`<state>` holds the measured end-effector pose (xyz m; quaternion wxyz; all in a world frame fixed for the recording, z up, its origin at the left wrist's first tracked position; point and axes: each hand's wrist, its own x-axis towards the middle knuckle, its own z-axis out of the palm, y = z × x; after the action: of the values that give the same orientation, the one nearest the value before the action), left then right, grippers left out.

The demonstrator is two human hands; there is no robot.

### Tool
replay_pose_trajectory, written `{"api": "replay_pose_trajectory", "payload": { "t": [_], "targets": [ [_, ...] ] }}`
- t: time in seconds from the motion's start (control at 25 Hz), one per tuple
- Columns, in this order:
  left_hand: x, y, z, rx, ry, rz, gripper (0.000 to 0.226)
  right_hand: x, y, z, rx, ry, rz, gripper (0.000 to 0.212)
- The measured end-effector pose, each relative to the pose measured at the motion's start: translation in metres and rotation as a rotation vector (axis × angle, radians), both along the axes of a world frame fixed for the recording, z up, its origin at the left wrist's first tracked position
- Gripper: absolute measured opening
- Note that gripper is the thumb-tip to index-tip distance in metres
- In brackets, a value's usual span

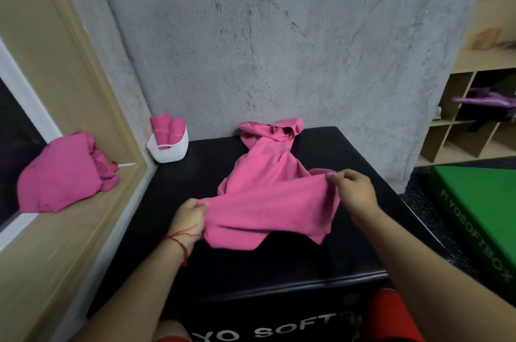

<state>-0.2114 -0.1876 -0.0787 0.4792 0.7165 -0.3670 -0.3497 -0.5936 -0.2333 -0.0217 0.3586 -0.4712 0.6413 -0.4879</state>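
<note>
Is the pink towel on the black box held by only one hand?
No, the left hand and the right hand each pinch an edge of the pink towel.

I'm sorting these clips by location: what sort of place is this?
Probably a gym or fitness studio: the pink towel rests on a black soft plyo box, a green plyo box sits beside it, and wooden cubby shelves stand at the right.

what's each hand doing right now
Left hand: pinching the near left edge of the pink towel.
Right hand: pinching the towel's right edge, lifted.
</note>
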Motion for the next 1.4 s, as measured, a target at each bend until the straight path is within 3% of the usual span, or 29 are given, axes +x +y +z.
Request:
{"api": "replay_pose_trajectory", "payload": {
  "t": [0.16,0.24,0.28,0.4,0.52,0.6,0.84,1.0,1.24,1.4],
  "targets": [
    [0.026,0.018,0.008,-0.021,-0.223,0.052,0.013,0.018,0.026,0.015,-0.096,-0.03,0.296,0.01],
    [0.033,0.04,-0.006,0.151,-0.423,0.031,0.006,0.023,0.034,-0.016,-0.008,0.115,0.399,0.016],
    [0.038,0.052,-0.017,0.265,-0.509,0.003,0.015,0.021,0.037,-0.038,0.037,0.228,0.413,0.019],
    [0.042,0.076,-0.042,0.487,-0.644,-0.099,0.05,0.005,0.046,-0.09,0.156,0.471,0.269,0.037],
    [0.029,0.082,-0.057,0.552,-0.734,-0.186,0.047,-0.023,0.048,-0.114,0.289,0.523,0.006,0.051],
    [0.023,0.083,-0.062,0.6,-0.804,-0.218,0.056,-0.043,0.04,-0.122,0.354,0.501,-0.037,0.051],
    [0.041,0.075,-0.062,0.627,-0.666,-0.255,0.08,-0.069,0.016,-0.123,0.386,0.548,0.155,0.015],
    [0.038,0.072,-0.065,0.645,-0.686,-0.228,0.082,-0.071,0.006,-0.123,0.442,0.671,0.205,0.033],
    [0.045,0.068,-0.068,0.639,-0.61,-0.205,0.086,-0.116,0.016,-0.072,0.172,0.49,-0.066,0.024],
    [0.045,0.07,-0.064,0.635,-0.593,-0.211,0.074,-0.165,0.03,-0.062,0.133,0.568,-0.132,0.018]
  ]
}}
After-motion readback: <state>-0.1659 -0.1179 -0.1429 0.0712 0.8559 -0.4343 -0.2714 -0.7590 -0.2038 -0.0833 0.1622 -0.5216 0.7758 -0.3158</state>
